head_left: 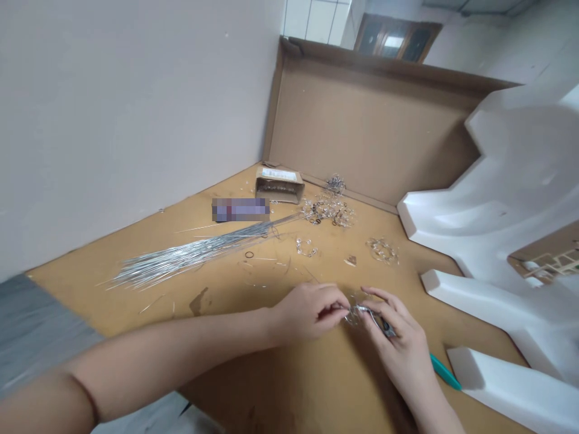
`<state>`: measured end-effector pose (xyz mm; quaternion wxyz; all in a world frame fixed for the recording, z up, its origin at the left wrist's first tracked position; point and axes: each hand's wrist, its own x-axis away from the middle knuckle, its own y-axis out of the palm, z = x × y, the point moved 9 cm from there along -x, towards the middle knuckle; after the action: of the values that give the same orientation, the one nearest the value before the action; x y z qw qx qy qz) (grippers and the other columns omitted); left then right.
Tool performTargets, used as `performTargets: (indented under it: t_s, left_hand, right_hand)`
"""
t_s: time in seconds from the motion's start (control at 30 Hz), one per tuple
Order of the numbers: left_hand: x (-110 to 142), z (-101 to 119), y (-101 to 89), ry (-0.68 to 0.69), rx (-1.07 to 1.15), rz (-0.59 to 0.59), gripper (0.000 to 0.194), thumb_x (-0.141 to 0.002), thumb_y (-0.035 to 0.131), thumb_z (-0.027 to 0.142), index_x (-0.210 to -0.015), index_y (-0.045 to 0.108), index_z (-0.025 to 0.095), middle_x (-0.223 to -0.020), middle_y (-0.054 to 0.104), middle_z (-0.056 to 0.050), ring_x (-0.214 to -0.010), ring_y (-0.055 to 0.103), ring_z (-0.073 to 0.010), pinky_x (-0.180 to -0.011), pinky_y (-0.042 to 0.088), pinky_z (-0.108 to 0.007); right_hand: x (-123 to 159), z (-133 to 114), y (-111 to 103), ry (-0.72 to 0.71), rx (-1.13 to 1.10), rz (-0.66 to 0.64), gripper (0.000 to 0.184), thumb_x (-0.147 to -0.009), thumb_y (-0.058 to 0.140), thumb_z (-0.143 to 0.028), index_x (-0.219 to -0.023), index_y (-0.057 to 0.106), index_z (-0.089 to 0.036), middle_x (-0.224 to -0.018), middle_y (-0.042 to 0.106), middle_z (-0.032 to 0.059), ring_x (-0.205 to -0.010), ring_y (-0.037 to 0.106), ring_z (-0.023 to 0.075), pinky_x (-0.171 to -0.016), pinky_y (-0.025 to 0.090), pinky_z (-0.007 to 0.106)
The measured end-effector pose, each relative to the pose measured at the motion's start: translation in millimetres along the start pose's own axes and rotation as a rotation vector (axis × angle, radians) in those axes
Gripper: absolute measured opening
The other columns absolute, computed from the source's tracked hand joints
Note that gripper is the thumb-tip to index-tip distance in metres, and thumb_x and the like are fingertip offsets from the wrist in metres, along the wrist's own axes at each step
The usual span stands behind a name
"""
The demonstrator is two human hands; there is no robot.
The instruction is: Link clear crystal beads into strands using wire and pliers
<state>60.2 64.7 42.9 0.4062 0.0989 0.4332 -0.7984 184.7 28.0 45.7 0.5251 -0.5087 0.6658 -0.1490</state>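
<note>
Near the front of the table, my left hand (312,307) pinches a small piece of thin silvery wire with clear beads or loops (351,316). My right hand (402,337) is closed around pliers whose teal handle (444,372) sticks out beneath the wrist. The metal jaws of the pliers meet the wire piece between both hands; how firmly they grip it is too small to tell. Left of the hands lies a long bundle of straight silvery wires (181,256). Beyond them are a partial ring of clear beads (306,247) and a looped beaded wire piece (382,251).
A small open cardboard box (279,185) stands at the back, beside a blurred purple packet (240,210). A pile of wire and bead pieces (328,210) lies near the cardboard panel (371,120). White moulded foam (488,301) borders the right side; a pale wall (136,108) borders the left.
</note>
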Motion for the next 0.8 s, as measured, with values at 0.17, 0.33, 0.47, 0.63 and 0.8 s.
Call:
performTargets:
  t_s: [0.17,0.33,0.47,0.63,0.8]
  left_hand:
    - [2,11,3.4,0.153,-0.179,-0.009,0.02,-0.088,0.037,0.025,-0.091,0.056,0.017,-0.077,0.062,-0.003,-0.068,0.056,-0.0112,-0.062,0.04,-0.02]
    - [7,20,0.0,0.24,-0.297,0.049,0.022,-0.09,0.036,0.027,-0.09,0.055,0.017,-0.079,0.064,-0.003,-0.07,0.059,-0.0118,-0.06,0.041,-0.021]
    - [9,23,0.4,0.285,-0.333,0.067,0.022,-0.09,0.035,0.026,-0.094,0.054,0.017,-0.082,0.065,-0.005,-0.074,0.06,-0.0123,-0.062,0.043,-0.021]
    - [9,19,1.4,0.263,-0.375,0.076,0.023,-0.09,0.034,0.027,-0.089,0.055,0.016,-0.083,0.064,-0.006,-0.071,0.059,-0.0122,-0.062,0.044,-0.022]
    - [10,22,2.6,0.296,-0.428,0.074,0.025,-0.09,0.035,0.027,-0.086,0.057,0.015,-0.081,0.063,-0.005,-0.069,0.058,-0.0128,-0.06,0.044,-0.023]
  right_hand:
    - [0,-3,-2,0.006,-0.003,0.031,0.012,-0.08,0.053,-0.029,-0.081,0.063,-0.023,-0.105,0.06,0.0097,-0.095,0.059,0.0219,-0.076,0.049,0.036]
    - [0,-10,-7,-0.017,-0.028,0.097,0.013,-0.08,0.054,-0.027,-0.079,0.066,-0.023,-0.103,0.062,0.0095,-0.093,0.06,0.0213,-0.077,0.05,0.035]
    - [0,-12,-8,-0.017,-0.025,0.106,0.012,-0.08,0.054,-0.026,-0.08,0.066,-0.023,-0.105,0.061,0.0094,-0.092,0.061,0.021,-0.08,0.05,0.038]
    - [3,-15,-10,-0.015,0.023,0.14,0.013,-0.079,0.055,-0.025,-0.082,0.067,-0.022,-0.108,0.059,0.0106,-0.09,0.061,0.0217,-0.076,0.051,0.037]
    - [8,-20,-5,0.004,0.087,0.142,0.017,-0.08,0.052,-0.027,-0.086,0.067,-0.022,-0.11,0.059,0.0105,-0.09,0.061,0.0217,-0.074,0.051,0.035]
